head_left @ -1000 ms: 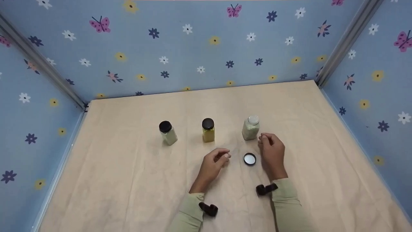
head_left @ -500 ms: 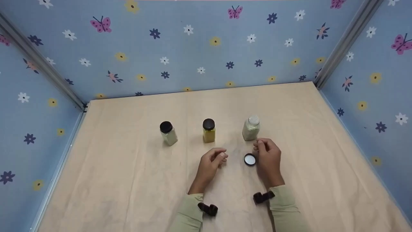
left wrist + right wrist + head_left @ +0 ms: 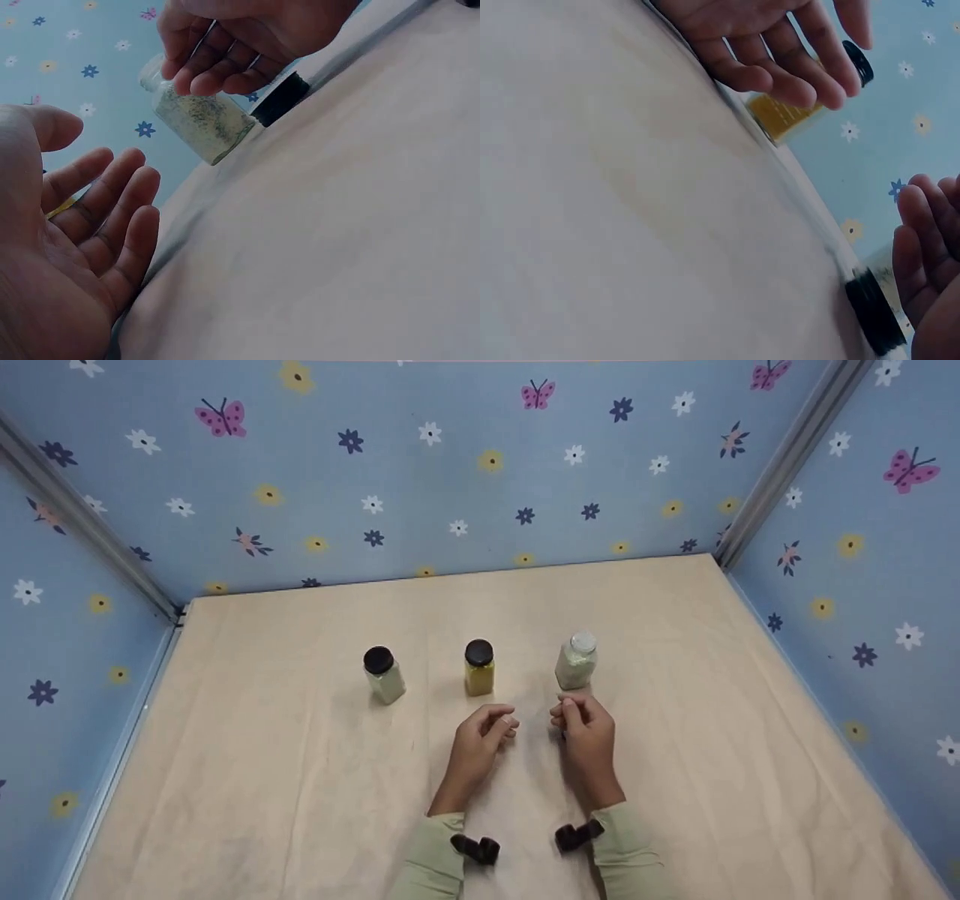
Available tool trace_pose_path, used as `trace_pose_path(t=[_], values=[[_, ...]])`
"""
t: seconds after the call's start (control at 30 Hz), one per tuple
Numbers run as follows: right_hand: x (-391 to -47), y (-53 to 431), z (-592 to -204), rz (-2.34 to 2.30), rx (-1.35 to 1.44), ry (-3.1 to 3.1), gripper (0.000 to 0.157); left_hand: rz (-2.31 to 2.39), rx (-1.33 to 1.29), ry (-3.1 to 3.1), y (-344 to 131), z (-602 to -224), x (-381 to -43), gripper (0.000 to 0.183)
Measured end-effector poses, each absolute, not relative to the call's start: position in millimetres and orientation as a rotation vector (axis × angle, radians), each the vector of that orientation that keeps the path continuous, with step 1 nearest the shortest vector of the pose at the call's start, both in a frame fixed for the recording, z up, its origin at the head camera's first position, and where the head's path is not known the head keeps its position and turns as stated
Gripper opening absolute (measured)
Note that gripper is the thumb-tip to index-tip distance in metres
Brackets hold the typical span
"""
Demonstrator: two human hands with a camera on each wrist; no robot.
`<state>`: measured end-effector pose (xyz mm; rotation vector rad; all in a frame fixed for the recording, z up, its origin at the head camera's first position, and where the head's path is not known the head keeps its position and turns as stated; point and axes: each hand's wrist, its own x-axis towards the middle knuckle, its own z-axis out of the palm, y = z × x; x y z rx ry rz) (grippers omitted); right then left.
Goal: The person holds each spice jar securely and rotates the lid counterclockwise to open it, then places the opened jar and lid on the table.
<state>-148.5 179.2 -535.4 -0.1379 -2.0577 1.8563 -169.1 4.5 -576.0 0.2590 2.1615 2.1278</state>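
Note:
In the head view my right hand (image 3: 589,742) hovers in front of the right-hand glass jar (image 3: 576,664), which holds pale green contents and has a whitish top without a black lid. Its fingers are loosely bent around nothing. The loose black lid (image 3: 281,100) lies on the cloth beside that jar and is mostly hidden under this hand in the head view. My left hand (image 3: 478,741) is held in front of the middle jar (image 3: 479,669), yellow inside and black-lidded; its fingers are relaxed, the palm bare in the left wrist view (image 3: 75,255).
Farther left stands another black-lidded jar (image 3: 385,679) with pale contents. A beige cloth (image 3: 300,795) covers the table. Blue patterned walls (image 3: 450,472) enclose the back and both sides. Each sleeve carries a black wrist camera (image 3: 579,836).
My right hand has drawn back from beside the right jar and shifted left, now covering the lid in the head view. The left hand has barely moved. The jars stay put.

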Motion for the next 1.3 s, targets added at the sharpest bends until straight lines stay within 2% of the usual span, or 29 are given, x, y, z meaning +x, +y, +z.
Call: trace_pose_path(t=[0.4,0.77,1.0,1.3], values=[[-153,155,-536,1.868,-0.059,-2.128,0.015,2.150,0.144,2.165,5,-579,-168,0.032],[-160,140,-533,1.891,-0.106,-2.165,0.017,2.167,0.121,2.177,2,-578,-169,0.024],[-180,135,-563,1.871,-0.119,-2.177,0.016,2.209,0.066,2.132,1,-579,-169,0.019],[-195,127,-576,1.826,-0.160,-2.172,0.015,2.210,0.056,2.120,-1,-582,-170,0.021]])
